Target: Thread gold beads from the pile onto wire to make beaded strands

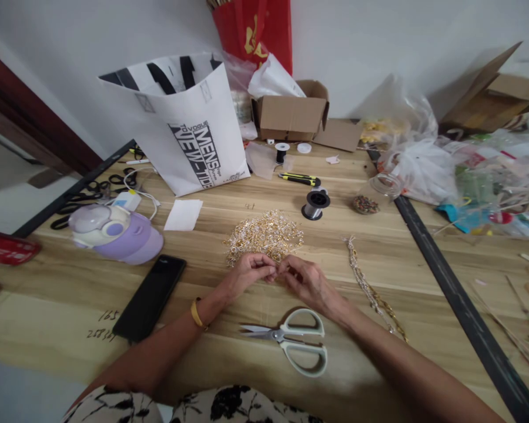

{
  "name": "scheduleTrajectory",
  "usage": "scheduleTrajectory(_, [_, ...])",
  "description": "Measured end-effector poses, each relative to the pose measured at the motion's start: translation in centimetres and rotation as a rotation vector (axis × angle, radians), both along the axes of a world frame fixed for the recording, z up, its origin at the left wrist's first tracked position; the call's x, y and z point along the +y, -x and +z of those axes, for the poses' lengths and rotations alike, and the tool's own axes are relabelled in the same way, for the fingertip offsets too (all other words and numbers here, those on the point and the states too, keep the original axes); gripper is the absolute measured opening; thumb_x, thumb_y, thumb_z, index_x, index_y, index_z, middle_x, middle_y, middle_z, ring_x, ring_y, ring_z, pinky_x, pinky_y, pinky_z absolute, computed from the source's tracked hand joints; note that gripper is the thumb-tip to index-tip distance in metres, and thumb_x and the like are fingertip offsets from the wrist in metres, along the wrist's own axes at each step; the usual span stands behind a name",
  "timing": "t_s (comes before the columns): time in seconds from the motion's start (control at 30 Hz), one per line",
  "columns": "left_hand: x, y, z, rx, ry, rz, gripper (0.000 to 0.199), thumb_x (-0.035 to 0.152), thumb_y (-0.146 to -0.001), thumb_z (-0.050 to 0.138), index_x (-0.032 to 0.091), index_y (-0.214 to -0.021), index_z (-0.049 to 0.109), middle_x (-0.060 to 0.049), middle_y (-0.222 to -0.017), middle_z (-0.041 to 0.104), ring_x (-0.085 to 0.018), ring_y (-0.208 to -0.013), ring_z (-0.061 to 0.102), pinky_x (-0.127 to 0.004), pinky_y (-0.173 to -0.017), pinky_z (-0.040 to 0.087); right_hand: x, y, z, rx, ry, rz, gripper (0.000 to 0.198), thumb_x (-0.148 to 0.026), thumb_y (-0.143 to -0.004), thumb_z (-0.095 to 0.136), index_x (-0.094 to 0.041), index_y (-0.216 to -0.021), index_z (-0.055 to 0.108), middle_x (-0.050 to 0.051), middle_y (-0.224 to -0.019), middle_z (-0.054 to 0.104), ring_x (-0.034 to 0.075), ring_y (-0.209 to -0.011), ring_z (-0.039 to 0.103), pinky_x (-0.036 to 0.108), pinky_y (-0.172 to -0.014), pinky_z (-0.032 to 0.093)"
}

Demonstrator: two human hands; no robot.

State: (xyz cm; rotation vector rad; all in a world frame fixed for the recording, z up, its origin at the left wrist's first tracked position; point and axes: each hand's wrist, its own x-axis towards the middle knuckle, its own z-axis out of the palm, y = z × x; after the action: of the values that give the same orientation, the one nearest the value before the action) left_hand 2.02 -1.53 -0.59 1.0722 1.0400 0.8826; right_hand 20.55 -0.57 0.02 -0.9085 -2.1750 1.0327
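Fingertips almost meeting, my left hand and my right hand are both pinched closed at the near edge of a heap of small gold and silver beads or rings. Whatever lies between the fingers is too small to make out. Just below the hands, a pair of scissors with pale handles rests on the table, its blades toward the left. To the right of my right hand lie several beaded strands in silver and gold.
Behind the heap are a spool of wire, a yellow-black utility knife and a jar of beads. On the left stand a phone, a purple bottle and a white bag. A cardboard box sits behind.
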Motion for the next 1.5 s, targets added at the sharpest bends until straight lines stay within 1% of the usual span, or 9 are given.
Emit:
scheduleTrajectory(0.1, [0.1, 0.0, 0.0, -0.010, 0.016, 0.005, 0.022, 0.030, -0.065, 0.073, 0.010, -0.070, 0.065, -0.002, -0.061, 0.064, -0.010, -0.057, 0.057, -0.022, -0.060, 0.046, 0.1, -0.1, 0.1, 0.034, -0.028, 0.036, 0.015, -0.012, -0.088, 0.044, -0.017, -0.087, 0.058, 0.002, -0.080, 0.061, 0.012, -0.070, 0.056, 0.023, -0.064, 0.044])
scheduleTrajectory(0.3, [0.2, 0.4, -0.8, -0.052, 0.030, 0.012, 0.020, 0.028, -0.067, 0.072, 0.010, -0.073, 0.066, -0.002, -0.062, 0.064, -0.010, -0.057, 0.057, -0.023, -0.060, 0.046, 0.5, -0.3, 0.4, 0.043, -0.105, 0.153, 0.018, -0.008, -0.087, 0.045, -0.017, -0.096, 0.057, 0.006, -0.092, 0.060, 0.015, -0.082, 0.058, 0.028, -0.074, 0.050])
scheduleTrajectory(0.43, [0.3, 0.7, -1.5, -0.086, 0.027, 0.022, 0.017, 0.026, -0.071, 0.069, 0.010, -0.077, 0.066, -0.003, -0.065, 0.065, -0.010, -0.059, 0.058, -0.023, -0.061, 0.046, 0.8, -0.4, -0.1, -0.001, -0.217, 0.227, 0.018, -0.012, -0.088, 0.049, -0.017, -0.103, 0.057, 0.009, -0.100, 0.058, 0.017, -0.092, 0.058, 0.033, -0.081, 0.051])
scheduleTrajectory(0.57, [0.4, 0.7, -1.6, -0.085, 0.028, 0.020, 0.016, 0.026, -0.071, 0.069, 0.011, -0.075, 0.066, -0.002, -0.064, 0.065, -0.010, -0.058, 0.058, -0.022, -0.061, 0.046, 1.2, -0.6, -0.8, -0.037, -0.282, 0.226, 0.018, -0.016, -0.089, 0.052, -0.016, -0.106, 0.057, 0.010, -0.101, 0.058, 0.018, -0.095, 0.058, 0.034, -0.083, 0.052])
scheduleTrajectory(0.97, [0.4, 0.5, -0.8, -0.102, 0.041, 0.013, 0.018, 0.026, -0.068, 0.071, 0.010, -0.073, 0.066, -0.002, -0.063, 0.064, -0.010, -0.057, 0.057, -0.022, -0.059, 0.046, 1.4, -0.8, -1.1, -0.055, -0.273, 0.235, 0.016, -0.019, -0.094, 0.044, -0.015, -0.101, 0.058, 0.010, -0.098, 0.058, 0.017, -0.093, 0.058, 0.034, -0.082, 0.052])
scheduleTrajectory(1.17, [0.4, 0.7, -1.1, -0.114, 0.030, 0.013, 0.015, 0.024, -0.070, 0.070, 0.010, -0.074, 0.066, -0.002, -0.063, 0.064, -0.009, -0.057, 0.057, -0.022, -0.059, 0.045, 1.3, -0.7, -1.2, -0.047, -0.277, 0.229, 0.015, -0.016, -0.094, 0.043, -0.015, -0.097, 0.058, 0.010, -0.098, 0.059, 0.017, -0.091, 0.058, 0.033, -0.082, 0.051])
scheduleTrajectory(1.27, [0.4, 0.7, -1.4, -0.120, 0.034, 0.005, 0.016, 0.025, -0.071, 0.070, 0.010, -0.076, 0.066, -0.002, -0.064, 0.065, -0.010, -0.057, 0.058, -0.023, -0.060, 0.045, 1.4, -0.7, -1.2, -0.043, -0.279, 0.230, 0.014, -0.016, -0.093, 0.045, -0.015, -0.099, 0.058, 0.010, -0.097, 0.059, 0.017, -0.091, 0.058, 0.033, -0.081, 0.052])
scheduleTrajectory(1.4, [0.4, 0.7, -1.5, -0.132, 0.040, -0.003, 0.016, 0.024, -0.070, 0.070, 0.010, -0.076, 0.066, -0.002, -0.064, 0.065, -0.010, -0.058, 0.058, -0.023, -0.061, 0.046, 1.4, -0.7, -1.5, -0.027, -0.265, 0.229, 0.018, -0.019, -0.089, 0.053, -0.015, -0.106, 0.057, 0.011, -0.103, 0.058, 0.019, -0.095, 0.058, 0.034, -0.083, 0.052])
scheduleTrajectory(1.5, [0.4, 0.7, -1.4, -0.126, 0.034, -0.015, 0.014, 0.024, -0.072, 0.069, 0.010, -0.076, 0.066, -0.002, -0.065, 0.065, -0.010, -0.059, 0.058, -0.023, -0.061, 0.046, 1.3, -0.6, -1.6, -0.017, -0.252, 0.229, 0.018, -0.020, -0.089, 0.053, -0.017, -0.107, 0.058, 0.010, -0.103, 0.058, 0.019, -0.095, 0.059, 0.033, -0.083, 0.052])
